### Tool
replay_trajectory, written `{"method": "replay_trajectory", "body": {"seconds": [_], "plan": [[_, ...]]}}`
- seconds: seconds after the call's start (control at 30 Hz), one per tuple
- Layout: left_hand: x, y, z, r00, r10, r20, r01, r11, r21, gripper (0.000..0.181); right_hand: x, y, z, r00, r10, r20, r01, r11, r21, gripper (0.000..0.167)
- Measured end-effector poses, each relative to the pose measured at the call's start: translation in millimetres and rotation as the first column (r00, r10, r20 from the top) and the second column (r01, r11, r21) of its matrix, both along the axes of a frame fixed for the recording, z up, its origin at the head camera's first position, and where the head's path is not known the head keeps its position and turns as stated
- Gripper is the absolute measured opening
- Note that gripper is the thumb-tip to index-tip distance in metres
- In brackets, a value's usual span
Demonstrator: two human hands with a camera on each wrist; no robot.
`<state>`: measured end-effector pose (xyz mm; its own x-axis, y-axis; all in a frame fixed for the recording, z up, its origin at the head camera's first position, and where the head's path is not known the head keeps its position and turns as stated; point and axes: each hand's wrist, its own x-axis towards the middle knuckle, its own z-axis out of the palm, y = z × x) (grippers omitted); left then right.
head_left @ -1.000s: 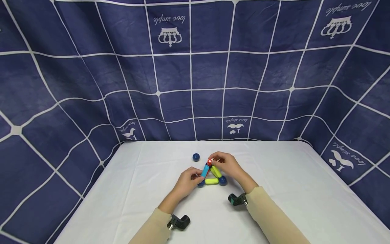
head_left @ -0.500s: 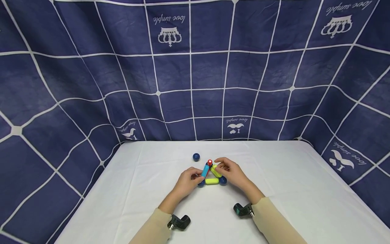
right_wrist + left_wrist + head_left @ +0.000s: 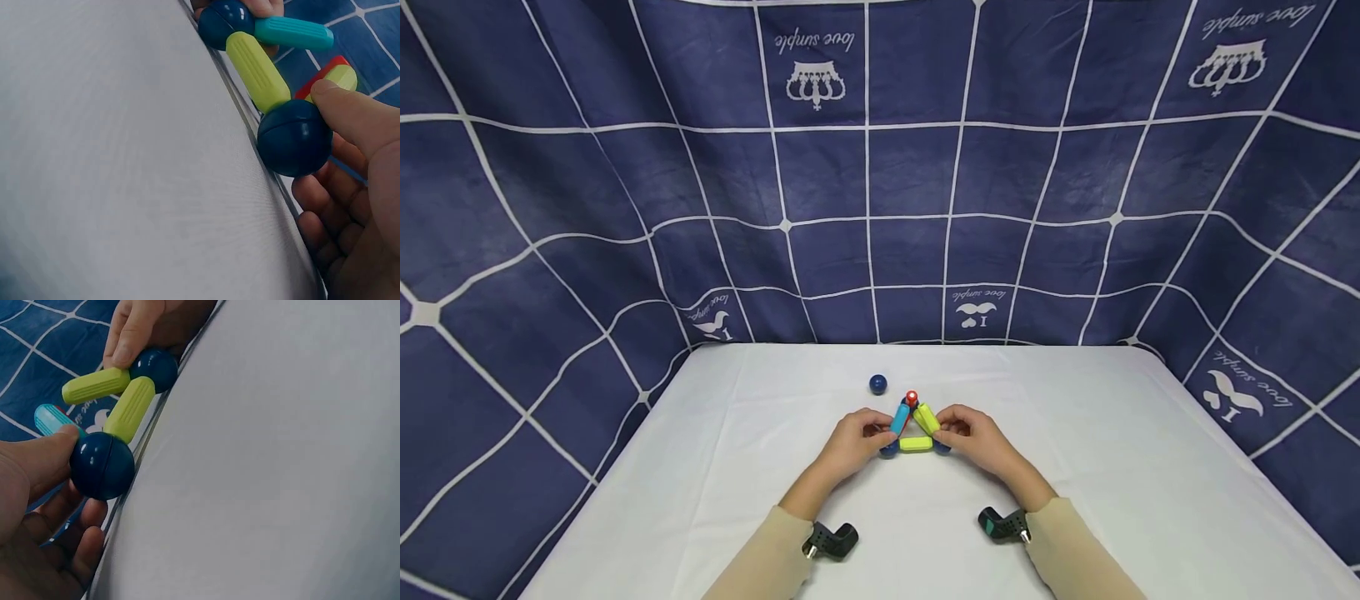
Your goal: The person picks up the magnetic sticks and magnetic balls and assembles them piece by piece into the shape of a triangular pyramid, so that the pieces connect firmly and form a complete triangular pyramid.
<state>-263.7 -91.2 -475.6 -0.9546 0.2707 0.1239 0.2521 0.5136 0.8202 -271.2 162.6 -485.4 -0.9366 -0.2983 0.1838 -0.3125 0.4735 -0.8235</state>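
Observation:
A toy frame of rods and dark blue balls stands on the white tablecloth. My left hand (image 3: 853,443) pinches its leaning light-blue rod (image 3: 899,419) above the front-left ball (image 3: 103,465). On the other side, my right hand (image 3: 979,437) pinches a leaning yellow-green rod (image 3: 927,418), just over the front-right ball (image 3: 295,139). A second yellow-green rod (image 3: 916,444) joins these two front balls. Red shows at the back, where a red rod (image 3: 912,397) points up at the rear corner. The rear ball is mostly hidden.
One loose dark blue ball (image 3: 877,384) lies behind the frame, to the left. White tablecloth (image 3: 760,408) surrounds it, and a navy checked curtain (image 3: 917,183) hangs behind and at both sides. Black wrist cameras (image 3: 835,542) sit on both forearms.
My right hand has let go of the red rod at the rear corner, drawn back toward me, and now pinches the right yellow-green rod. The left hand keeps its hold.

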Motion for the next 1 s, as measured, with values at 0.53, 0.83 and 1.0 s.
{"method": "replay_trajectory", "body": {"seconds": [0.53,0.83,1.0], "plan": [[-43.0,-3.9,9.0,0.952,0.294,-0.079,-0.297,0.955,-0.022,0.038,1.0,0.0,-4.8,0.999,-0.055,-0.001,0.055,0.999,-0.001,0.019],[-64.3,2.5,5.1,0.965,0.248,-0.081,-0.256,0.96,-0.117,0.057,3.0,-0.4,-3.5,0.998,-0.056,0.018,0.056,0.998,0.003,0.017],[-68.6,2.4,5.5,0.973,0.224,-0.057,-0.231,0.953,-0.197,0.053,2.9,-1.3,-2.5,0.998,-0.055,0.021,0.055,0.998,0.001,0.017]]}}
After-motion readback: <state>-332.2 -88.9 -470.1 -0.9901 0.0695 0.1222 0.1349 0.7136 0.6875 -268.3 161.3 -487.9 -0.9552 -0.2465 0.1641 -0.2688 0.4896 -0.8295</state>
